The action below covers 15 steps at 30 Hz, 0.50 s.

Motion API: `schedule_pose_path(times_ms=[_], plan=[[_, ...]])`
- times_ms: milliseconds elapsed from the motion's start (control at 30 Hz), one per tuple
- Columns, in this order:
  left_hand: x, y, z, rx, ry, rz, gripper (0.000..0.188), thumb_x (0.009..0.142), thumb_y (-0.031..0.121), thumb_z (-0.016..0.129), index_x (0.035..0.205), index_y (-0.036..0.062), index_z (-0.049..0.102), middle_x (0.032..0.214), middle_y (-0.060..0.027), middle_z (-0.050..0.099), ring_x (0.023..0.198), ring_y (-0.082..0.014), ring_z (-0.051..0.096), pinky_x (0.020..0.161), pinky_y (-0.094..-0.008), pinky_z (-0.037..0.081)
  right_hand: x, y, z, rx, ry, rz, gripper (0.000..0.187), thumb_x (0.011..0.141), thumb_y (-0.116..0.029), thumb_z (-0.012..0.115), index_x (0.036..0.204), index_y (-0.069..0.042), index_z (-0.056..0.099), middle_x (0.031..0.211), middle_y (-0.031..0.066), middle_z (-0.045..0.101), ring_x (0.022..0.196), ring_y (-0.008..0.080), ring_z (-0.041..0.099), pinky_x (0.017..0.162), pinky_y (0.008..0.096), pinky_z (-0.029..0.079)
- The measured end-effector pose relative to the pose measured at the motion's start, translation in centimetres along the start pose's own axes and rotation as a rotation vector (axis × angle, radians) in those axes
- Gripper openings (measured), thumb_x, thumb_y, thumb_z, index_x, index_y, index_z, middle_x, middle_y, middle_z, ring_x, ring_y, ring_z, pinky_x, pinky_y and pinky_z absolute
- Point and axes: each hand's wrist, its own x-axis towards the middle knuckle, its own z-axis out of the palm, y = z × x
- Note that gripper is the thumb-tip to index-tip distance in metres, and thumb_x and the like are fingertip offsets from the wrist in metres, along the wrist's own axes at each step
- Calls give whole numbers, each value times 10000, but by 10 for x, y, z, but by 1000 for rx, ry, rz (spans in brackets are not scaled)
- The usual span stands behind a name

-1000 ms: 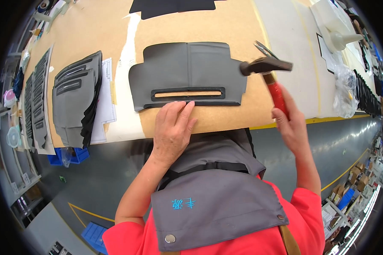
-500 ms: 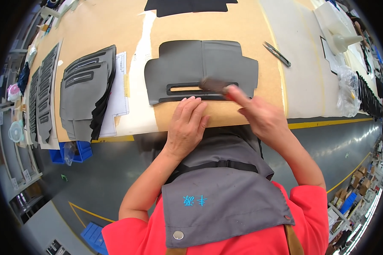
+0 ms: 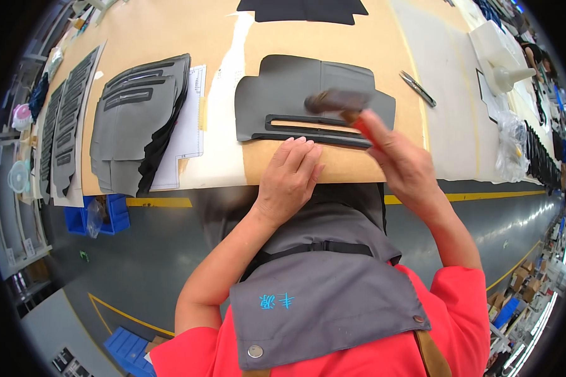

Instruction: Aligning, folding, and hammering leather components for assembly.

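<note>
A grey panel with stepped corners and a black-bordered slot lies on the brown-covered table in front of me. A black strip runs along its near edge. My left hand rests there, fingers stretched out flat, their tips at that strip. My right hand is wrapped round the red handle of a hammer. The dark hammer head is over the panel, beyond the slot, and hides part of it; it looks raised and is slightly blurred.
To the left lie a stack of grey panels, a white paper pattern and rows of slotted strips. Thread snips lie at the right, near a white bottle and a clear plastic bag. A black piece lies at the far edge.
The hammer head has moved away from the slot's right part, farther over the panel, and seems lifted. My left hand stays at the near edge. The whole view has shifted slightly.
</note>
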Motion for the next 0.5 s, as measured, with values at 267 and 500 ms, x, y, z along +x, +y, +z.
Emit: schedule_pose_path(times_ms=[267,500], plan=[[1,2,1,7,12,5,284,929,104,719,1203,38,678,1195,-125,656,1187,-343,623,1061,-454,510,7,7,-5,-14,-54,120,644,1002,-114,642,1583,-323,461,796,137,625,675,299,624,653,412,520],[-2,1,3,5,27,18,261,928,98,718,1177,32,673,1173,-133,660,1169,-350,627,1043,-449,516,-2,28,6,-11,-83,94,641,997,-145,643,1581,-326,449,847,149,664,707,350,665,656,437,534]])
